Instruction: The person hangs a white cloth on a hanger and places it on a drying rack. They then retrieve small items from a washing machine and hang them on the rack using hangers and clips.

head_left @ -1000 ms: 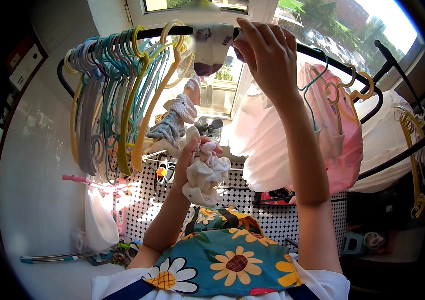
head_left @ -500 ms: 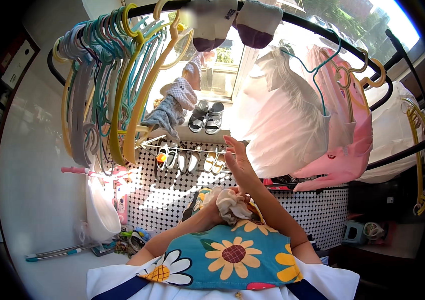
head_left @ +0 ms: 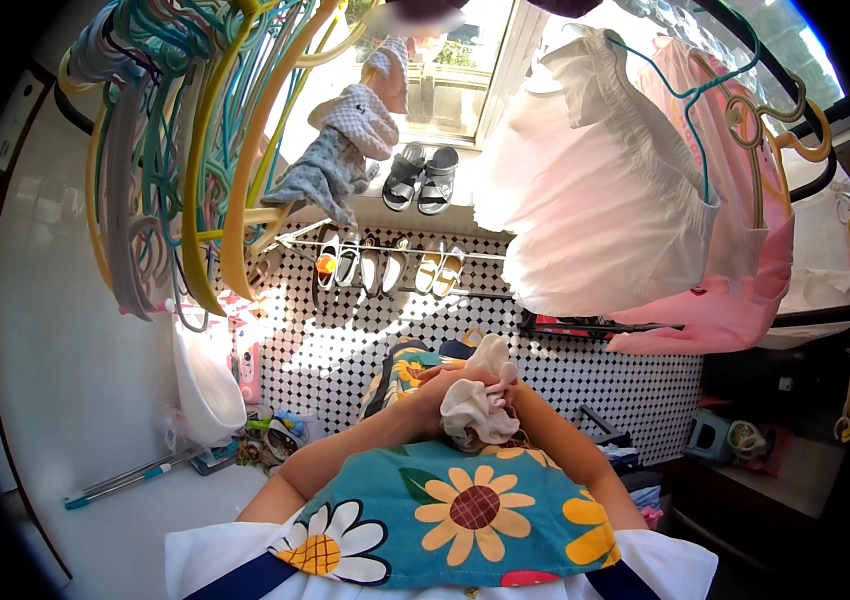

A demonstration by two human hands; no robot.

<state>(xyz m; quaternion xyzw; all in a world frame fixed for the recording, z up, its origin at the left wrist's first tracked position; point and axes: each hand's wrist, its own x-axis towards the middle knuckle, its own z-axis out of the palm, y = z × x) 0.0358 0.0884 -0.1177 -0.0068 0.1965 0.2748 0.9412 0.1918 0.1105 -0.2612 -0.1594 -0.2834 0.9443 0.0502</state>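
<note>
A crumpled off-white cloth (head_left: 478, 408) is bunched up in front of my body, just above the flowered apron (head_left: 475, 505). My left hand (head_left: 442, 385) curls around it from the left, its fingers partly behind the folds. On the other side, my right hand (head_left: 515, 392) is closed against the same cloth, most of its fingers hidden by the fabric. One end of the cloth sticks up above both hands. The kind of garment cannot be made out.
Many hangers (head_left: 210, 170) crowd the rail at the upper left. A white ruffled garment (head_left: 605, 200) and a pink garment (head_left: 770, 270) hang at right. Sandals (head_left: 420, 180) stand by the window, above a shoe rack (head_left: 395, 250). A white urinal (head_left: 207, 395) is on the left wall.
My right hand, raised with its fingers spread, has come down onto the cloth beside my left hand. My view has tilted down, so the rail and hanging clothes sit higher.
</note>
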